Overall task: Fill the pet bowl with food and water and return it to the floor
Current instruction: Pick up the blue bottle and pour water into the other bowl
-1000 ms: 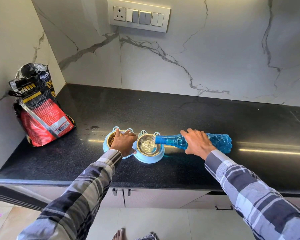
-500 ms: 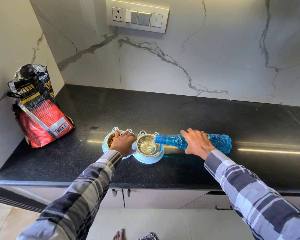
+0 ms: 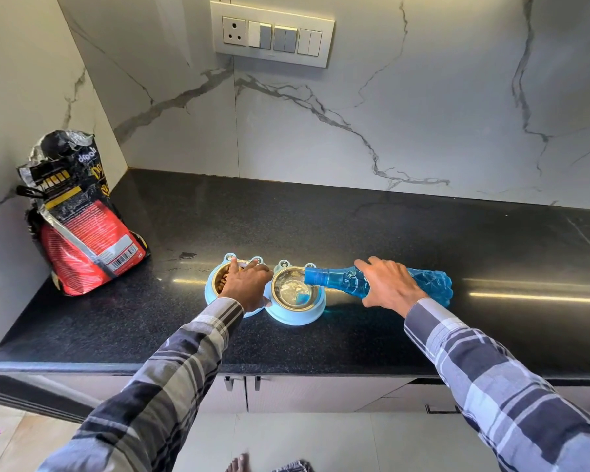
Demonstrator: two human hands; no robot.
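A light-blue double pet bowl (image 3: 295, 318) sits on the black counter (image 3: 355, 233). Its left cup (image 3: 220, 281) holds brown kibble. My left hand (image 3: 247, 284) rests over that cup and grips its rim. The right cup (image 3: 295, 291) is metal with water pooling in it. My right hand (image 3: 387, 284) grips a blue plastic bottle (image 3: 430, 282) lying almost level, its open mouth over the right cup's rim.
A red and black pet-food bag (image 3: 79, 219) stands at the counter's left end against the wall. A switch panel (image 3: 271, 34) is on the marble backsplash. Cabinet doors (image 3: 286, 393) and tiled floor lie below the counter's front edge.
The bottle stays tipped over the right cup and the water in that cup keeps shifting. Both hands hold their places.
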